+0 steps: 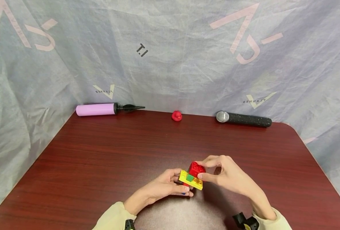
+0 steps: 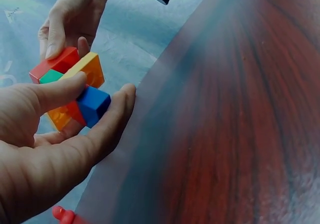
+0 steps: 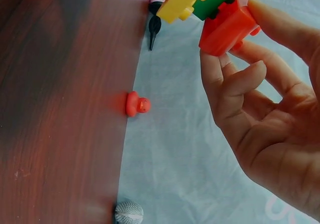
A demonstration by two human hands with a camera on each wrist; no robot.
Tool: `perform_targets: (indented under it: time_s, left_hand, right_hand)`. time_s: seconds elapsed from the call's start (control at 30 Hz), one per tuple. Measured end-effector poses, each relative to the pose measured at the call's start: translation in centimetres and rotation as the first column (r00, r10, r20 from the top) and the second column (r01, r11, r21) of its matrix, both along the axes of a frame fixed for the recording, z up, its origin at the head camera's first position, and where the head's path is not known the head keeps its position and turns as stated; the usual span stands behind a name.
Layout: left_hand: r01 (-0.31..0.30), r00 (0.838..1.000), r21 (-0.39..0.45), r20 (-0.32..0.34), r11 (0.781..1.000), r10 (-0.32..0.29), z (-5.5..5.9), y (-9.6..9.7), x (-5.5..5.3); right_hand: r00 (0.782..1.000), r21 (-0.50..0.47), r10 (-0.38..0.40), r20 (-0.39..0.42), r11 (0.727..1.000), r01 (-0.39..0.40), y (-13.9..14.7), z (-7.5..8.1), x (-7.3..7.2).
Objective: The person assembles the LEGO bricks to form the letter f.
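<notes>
Above the table's near part, both hands hold one small stack of toy building bricks. My left hand grips its lower end, with the thumb and fingers around a blue brick and a red one beneath the yellow plate. On the stack's other end, my right hand pinches a red brick between thumb and fingers. A green brick sits between that red brick and the yellow plate. Whether the red brick is pressed fully onto the green one, I cannot tell.
Along the table's back edge lie a pink hand pump with a black nozzle at left, a red rubber duck in the middle, and a black microphone at right. A grey printed cloth hangs behind.
</notes>
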State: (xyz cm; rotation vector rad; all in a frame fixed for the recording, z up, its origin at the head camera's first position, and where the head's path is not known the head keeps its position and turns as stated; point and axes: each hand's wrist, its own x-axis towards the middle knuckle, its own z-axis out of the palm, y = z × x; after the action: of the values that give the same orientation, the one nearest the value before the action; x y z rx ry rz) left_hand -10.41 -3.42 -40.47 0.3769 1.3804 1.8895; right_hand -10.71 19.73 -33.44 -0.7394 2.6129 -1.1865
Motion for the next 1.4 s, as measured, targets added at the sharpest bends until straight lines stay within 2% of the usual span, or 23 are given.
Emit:
perform_targets:
  time_s: [0.27,0.93,1.27,1.4]
  left_hand:
    - [0.012,1.000,0.003,0.012,1.000,-0.012,0.1,0.1,0.0]
    - [-0.015,0.999,0.000,0.030,1.000,0.015,-0.1,0.7,0.2]
    - [0.011,0.998,0.010,0.063,1.000,-0.012,-0.4,0.4,0.2]
    - [0.008,0.997,0.009,0.070,1.000,-0.009,-0.4,0.3,0.0]
  right_hand:
    - [1.000,-0.002,0.001,0.019,1.000,-0.001,0.1,-0.3,0.0]
    - [1.000,-0.005,0.017,0.014,1.000,-0.017,0.6,-0.6,-0.1]
    - [1.000,0.039,0.003,-0.001,0.999,-0.003,0.2,-1.0,-0.2]
    - [1.000,0.003,-0.008,0.028,1.000,0.008,0.0,-1.4,-0.2]
